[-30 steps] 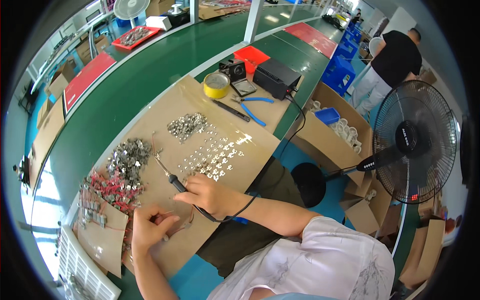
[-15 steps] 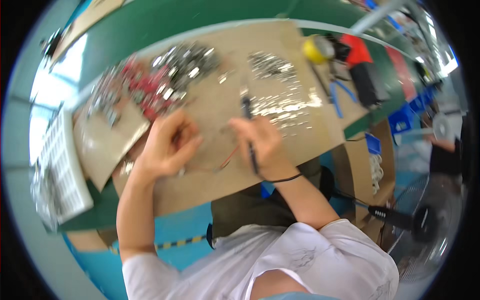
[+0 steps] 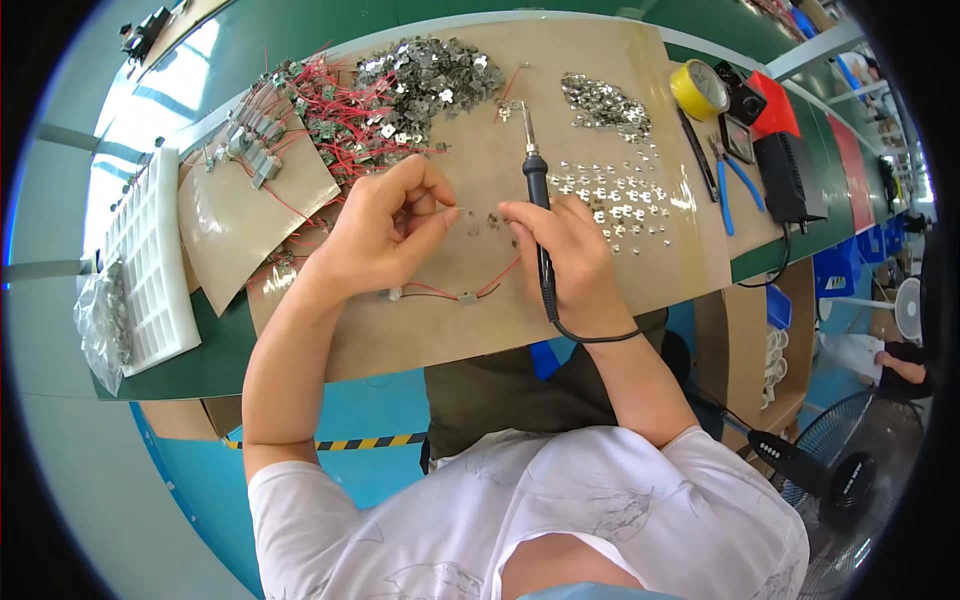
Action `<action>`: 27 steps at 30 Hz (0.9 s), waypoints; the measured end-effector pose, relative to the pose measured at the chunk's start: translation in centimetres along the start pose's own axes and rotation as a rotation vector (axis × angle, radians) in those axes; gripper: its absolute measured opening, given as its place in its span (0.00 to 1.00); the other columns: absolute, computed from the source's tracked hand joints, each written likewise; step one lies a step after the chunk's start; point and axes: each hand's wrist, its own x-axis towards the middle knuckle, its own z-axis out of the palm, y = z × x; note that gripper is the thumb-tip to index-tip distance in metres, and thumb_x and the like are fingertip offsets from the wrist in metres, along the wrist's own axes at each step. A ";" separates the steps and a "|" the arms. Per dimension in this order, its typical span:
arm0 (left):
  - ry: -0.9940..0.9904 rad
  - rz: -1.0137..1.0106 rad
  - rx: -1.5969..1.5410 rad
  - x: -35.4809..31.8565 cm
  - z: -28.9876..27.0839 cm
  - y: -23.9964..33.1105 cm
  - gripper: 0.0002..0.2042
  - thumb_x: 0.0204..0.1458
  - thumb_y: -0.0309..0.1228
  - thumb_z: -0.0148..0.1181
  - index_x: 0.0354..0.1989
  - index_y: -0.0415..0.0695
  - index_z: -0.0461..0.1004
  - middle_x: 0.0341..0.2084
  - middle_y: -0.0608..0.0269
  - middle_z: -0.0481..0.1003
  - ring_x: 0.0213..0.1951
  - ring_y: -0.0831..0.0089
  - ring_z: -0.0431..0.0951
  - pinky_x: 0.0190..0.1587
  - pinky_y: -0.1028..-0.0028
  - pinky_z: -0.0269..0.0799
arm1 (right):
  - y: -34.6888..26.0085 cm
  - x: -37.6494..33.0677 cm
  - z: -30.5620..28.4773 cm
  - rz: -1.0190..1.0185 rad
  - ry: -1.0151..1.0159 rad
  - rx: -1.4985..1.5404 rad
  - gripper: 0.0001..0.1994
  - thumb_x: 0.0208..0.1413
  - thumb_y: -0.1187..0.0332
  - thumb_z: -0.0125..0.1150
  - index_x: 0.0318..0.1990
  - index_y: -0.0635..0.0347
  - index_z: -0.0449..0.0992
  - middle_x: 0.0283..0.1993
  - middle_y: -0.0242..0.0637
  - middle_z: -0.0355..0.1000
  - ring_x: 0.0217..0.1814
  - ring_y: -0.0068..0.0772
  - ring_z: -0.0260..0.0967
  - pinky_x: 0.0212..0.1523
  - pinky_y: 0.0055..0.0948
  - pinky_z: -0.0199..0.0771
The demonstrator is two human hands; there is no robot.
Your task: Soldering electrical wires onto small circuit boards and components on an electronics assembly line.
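The right hand (image 3: pixel 570 255) is closed around the dark handle of a soldering iron (image 3: pixel 536 185), much like one holds a pen. The metal tip points away from the body, perhaps so that the fingers are far from the heat. Its cord (image 3: pixel 600 340) bends across the wrist, and this probably leaves the tip free to turn. The tip is at a small metal piece (image 3: pixel 506 112) on the brown sheet (image 3: pixel 660 270); I cannot tell if they touch.

The left hand (image 3: pixel 385 230) makes a narrow pinch, thumb and finger almost together, but the view is too small to say if a thin strand is between them. Near it, a red wire with a small part (image 3: pixel 468 297) lies at the near side of the sheet.

The loose clips (image 3: pixel 615 200) are spread in rows at the right, likely to be easy to pick singly, while the silver heap (image 3: pixel 430 80) and the wired pieces (image 3: pixel 335 115) lie at the left. The blue-handled pliers (image 3: pixel 740 182) rest farther right, apparently to leave the middle clear.
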 end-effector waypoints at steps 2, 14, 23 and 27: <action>0.020 -0.005 -0.020 -0.1 0.3 -0.3 0.05 0.55 0.20 0.65 0.35 0.38 0.74 0.16 0.72 0.66 0.20 0.85 0.62 0.23 0.75 0.55 | -0.3 0.1 0.3 0.030 0.072 0.042 0.20 0.51 0.86 0.71 0.52 0.62 0.80 0.36 0.41 0.79 0.33 0.44 0.72 0.37 0.38 0.74; 0.080 0.017 -0.020 2.0 0.7 -0.7 0.05 0.55 0.24 0.67 0.33 0.37 0.77 0.18 0.70 0.72 0.23 0.84 0.68 0.26 0.76 0.64 | -0.3 0.1 0.4 0.019 0.049 -0.047 0.16 0.54 0.81 0.73 0.51 0.62 0.81 0.37 0.40 0.80 0.38 0.42 0.75 0.42 0.37 0.76; 0.087 0.034 0.102 6.0 -0.2 -0.2 0.06 0.57 0.27 0.67 0.32 0.37 0.77 0.21 0.74 0.72 0.25 0.86 0.67 0.29 0.78 0.64 | -0.7 -0.2 0.3 0.066 0.195 -0.047 0.18 0.60 0.79 0.70 0.58 0.64 0.80 0.39 0.42 0.83 0.37 0.36 0.81 0.40 0.31 0.82; 0.147 0.028 0.071 3.2 1.4 -2.0 0.06 0.56 0.27 0.66 0.33 0.37 0.77 0.21 0.72 0.73 0.25 0.84 0.69 0.29 0.76 0.67 | -0.9 -2.7 -1.2 0.225 0.205 0.073 0.22 0.73 0.70 0.59 0.70 0.67 0.68 0.47 0.47 0.84 0.37 0.29 0.83 0.40 0.25 0.84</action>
